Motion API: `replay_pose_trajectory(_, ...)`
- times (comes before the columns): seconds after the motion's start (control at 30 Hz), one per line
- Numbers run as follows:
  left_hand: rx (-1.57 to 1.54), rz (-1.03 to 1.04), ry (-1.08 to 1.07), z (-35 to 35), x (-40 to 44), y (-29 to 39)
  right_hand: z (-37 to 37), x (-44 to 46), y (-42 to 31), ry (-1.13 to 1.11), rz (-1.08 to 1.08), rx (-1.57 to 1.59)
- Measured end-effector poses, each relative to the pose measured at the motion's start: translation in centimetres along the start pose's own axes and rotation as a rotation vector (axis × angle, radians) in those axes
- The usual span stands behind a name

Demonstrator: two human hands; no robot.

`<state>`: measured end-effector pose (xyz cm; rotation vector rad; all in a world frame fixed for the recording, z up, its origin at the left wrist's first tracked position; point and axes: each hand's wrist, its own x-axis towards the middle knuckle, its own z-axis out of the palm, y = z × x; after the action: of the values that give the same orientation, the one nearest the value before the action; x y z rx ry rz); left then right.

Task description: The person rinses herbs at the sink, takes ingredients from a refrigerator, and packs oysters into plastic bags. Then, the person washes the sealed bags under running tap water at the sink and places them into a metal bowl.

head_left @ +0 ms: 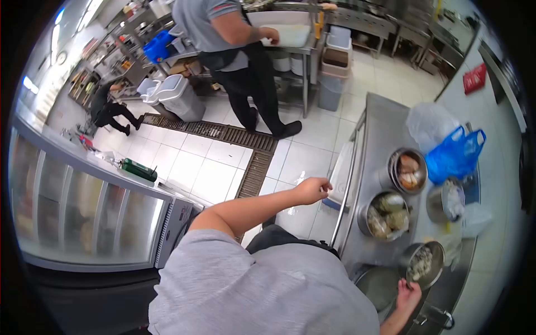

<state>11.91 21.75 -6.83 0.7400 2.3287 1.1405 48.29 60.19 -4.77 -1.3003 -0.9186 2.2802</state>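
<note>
My left hand [312,191] hangs in the air beside the steel table's rail, fingers loosely curled, with nothing visible in them. At lower right, my right hand [408,292] pinches the near rim of a steel pot [436,264], which is tilted towards me. Pale, greyish chopped pieces [420,262] lie in that pot. Left of it is a wide, round metal vessel [379,286], partly hidden by my shirt. Further up the table, one steel pot [363,224] holds several wrapped bundles [391,215]. Another pot [395,184] contains orange-brown and whitish food [409,173].
The steel table [385,120] also carries a blue plastic bag [455,153], a clear bag [430,120] and another metal pot [441,204]. A co-worker [240,61] stands ahead; a second person [109,106] is further left. A floor drain grate [259,167] crosses the tiles. A glass-front fridge [95,206] stands left.
</note>
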Motion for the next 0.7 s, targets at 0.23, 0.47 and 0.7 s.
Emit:
replay_pose_trajectory(0.23, 0.046, -0.139, 0.226, -5.1, -5.1, -10.4, 17.9, -5.8, -0.8, -0.045, -0.091, -0.23)
replay_pose_trajectory(0.47, 0.237, -0.459, 0.438, -15.4, -15.5, -23.2, 36.2, -1.4, 12.0, -0.356, 0.228, -0.225)
replay_pose_trajectory(0.7, 0.064, -0.752, 0.521, -26.4, -27.4, -31.0, 53.6, -1.0, 28.5, -0.621, 0.439, -0.403)
